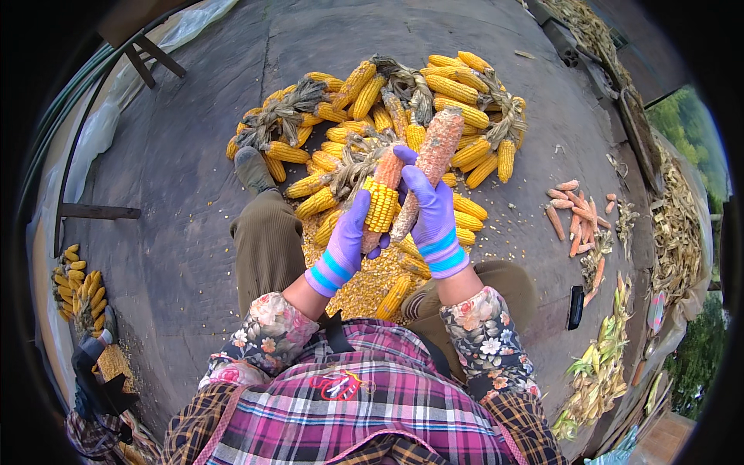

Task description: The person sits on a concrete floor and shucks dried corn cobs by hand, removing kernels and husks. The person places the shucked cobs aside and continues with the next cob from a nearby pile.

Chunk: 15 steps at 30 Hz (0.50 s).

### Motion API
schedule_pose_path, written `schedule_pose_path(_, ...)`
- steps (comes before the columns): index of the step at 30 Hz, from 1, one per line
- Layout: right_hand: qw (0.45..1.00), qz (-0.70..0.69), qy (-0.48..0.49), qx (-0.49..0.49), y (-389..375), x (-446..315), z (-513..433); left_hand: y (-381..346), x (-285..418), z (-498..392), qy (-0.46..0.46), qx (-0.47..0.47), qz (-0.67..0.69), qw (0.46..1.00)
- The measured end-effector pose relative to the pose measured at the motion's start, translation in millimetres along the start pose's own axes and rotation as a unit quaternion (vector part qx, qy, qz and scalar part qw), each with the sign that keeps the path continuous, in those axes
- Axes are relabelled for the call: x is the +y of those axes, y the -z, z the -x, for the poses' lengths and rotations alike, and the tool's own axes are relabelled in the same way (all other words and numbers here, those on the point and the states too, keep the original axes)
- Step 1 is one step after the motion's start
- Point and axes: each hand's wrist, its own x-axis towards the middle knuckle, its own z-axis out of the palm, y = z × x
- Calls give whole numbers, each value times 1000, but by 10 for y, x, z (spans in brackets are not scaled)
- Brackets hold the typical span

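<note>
My left hand (349, 232), in a purple knit glove with blue bands, is closed around a partly shelled corn cob (381, 206); a band of yellow kernels remains around its middle, while its upper part is bare. In my right hand (429, 203), gloved alike, is a bare reddish corn cob (435, 151), held slanting against or close beside the other cob. Beneath both hands, loose yellow kernels (354, 285) lie heaped between my legs. Braided bunches of dried corn ears (459, 87) with grey husks form a pile just beyond.
Bare cobs (581, 215) lie in a small heap at right, near a black phone-like object (575, 307) and green-white husks (598, 360). Dry husks (677, 226) line the right edge. At lower left, another person (93, 372) sits by kernels and corn ears (81, 290). Wooden legs (102, 211) stand at left.
</note>
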Motion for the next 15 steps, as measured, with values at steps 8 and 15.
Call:
schedule_pose_path(8, 1000, 21, -16, 14, -20, -47, -19, -50, 110, -4, 51, 5, 137, 989)
schedule_pose_path(15, 996, 89, 20, -4, -264, -8, -23, 36, 12, -42, -31, 95, -28, 995)
